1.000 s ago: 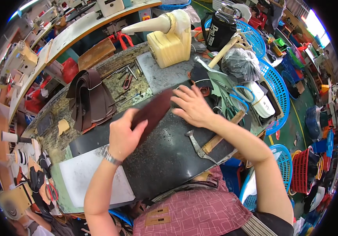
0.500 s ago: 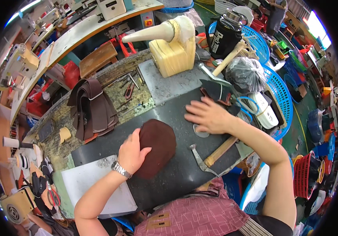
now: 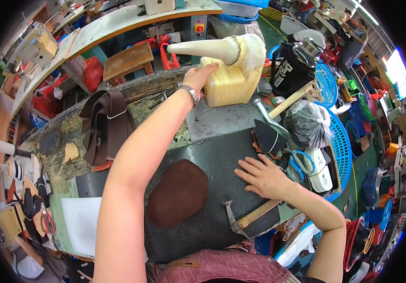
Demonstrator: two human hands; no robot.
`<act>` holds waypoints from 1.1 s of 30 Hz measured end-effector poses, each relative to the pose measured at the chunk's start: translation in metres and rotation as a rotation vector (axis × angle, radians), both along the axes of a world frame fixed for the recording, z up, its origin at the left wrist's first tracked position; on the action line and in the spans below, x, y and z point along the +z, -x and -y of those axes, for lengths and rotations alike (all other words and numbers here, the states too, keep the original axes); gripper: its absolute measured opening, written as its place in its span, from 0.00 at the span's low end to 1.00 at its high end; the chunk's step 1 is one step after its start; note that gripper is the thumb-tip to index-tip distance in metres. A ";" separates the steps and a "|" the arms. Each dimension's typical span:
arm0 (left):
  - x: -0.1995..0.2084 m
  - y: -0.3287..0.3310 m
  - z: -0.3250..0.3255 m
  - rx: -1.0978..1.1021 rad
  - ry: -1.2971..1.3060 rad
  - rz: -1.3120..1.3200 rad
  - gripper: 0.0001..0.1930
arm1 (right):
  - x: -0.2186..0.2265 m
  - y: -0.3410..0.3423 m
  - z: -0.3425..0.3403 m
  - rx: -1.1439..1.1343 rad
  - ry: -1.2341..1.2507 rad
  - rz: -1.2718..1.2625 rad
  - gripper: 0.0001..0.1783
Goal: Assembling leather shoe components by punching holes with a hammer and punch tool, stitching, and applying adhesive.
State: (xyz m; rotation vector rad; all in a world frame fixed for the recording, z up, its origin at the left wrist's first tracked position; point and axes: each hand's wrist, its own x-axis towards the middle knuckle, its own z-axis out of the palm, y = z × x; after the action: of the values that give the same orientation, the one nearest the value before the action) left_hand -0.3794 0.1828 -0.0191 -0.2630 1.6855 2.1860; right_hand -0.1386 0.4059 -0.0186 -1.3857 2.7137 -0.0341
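My left hand, with a metal watch at the wrist, reaches far across the bench. Its fingers close on the left edge of a yellow tape-wrapped stand, which carries a white padded cone. My right hand lies flat with fingers spread on the black work board. Left of it, a dark brown rounded leather piece rests on the board, untouched. Just below my right hand lies a wooden-handled hammer. Dark leather scraps sit beyond its fingertips.
Folded brown strips lie at the left, above a white sheet. On the right are blue-handled scissors, another hammer, a plastic-wrapped bundle and a blue basket. A black-sleeved bottle stands behind.
My left hand has left the brown leather piece and moved forward to the tape-wrapped stand. My right hand stays flat on the board; the clear disc beside it no longer shows. The view has shifted.
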 end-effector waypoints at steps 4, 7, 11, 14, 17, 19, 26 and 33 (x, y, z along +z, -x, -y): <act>0.025 -0.012 0.009 0.087 0.183 -0.182 0.29 | 0.006 0.021 -0.014 -0.097 0.304 0.232 0.25; 0.062 -0.003 0.021 -0.111 0.355 -0.430 0.26 | 0.040 0.041 -0.015 -0.615 0.818 0.425 0.22; 0.091 0.012 0.019 -0.506 1.075 -1.233 0.34 | 0.065 0.066 0.012 -0.840 1.688 1.253 0.35; 0.076 -0.002 0.013 -0.639 1.191 -1.539 0.30 | 0.054 0.060 0.036 -0.940 1.118 1.190 0.35; 0.050 -0.026 0.012 -0.519 1.176 -1.586 0.31 | 0.048 0.058 0.035 -0.735 1.108 0.532 0.42; 0.035 -0.036 0.009 -0.221 1.259 -1.458 0.28 | 0.045 0.070 0.036 -0.444 1.000 0.155 0.40; 0.013 -0.018 -0.003 0.012 0.905 -1.221 0.17 | 0.025 0.118 0.076 -0.393 1.247 0.278 0.09; 0.008 -0.021 -0.006 0.020 0.964 -1.247 0.15 | 0.050 0.133 0.088 -0.689 1.356 0.459 0.10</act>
State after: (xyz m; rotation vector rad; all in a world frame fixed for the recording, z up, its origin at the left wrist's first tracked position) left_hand -0.3585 0.1885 -0.0114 1.0728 3.2464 1.2891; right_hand -0.2719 0.3182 0.0318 -0.2271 2.4477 -2.1544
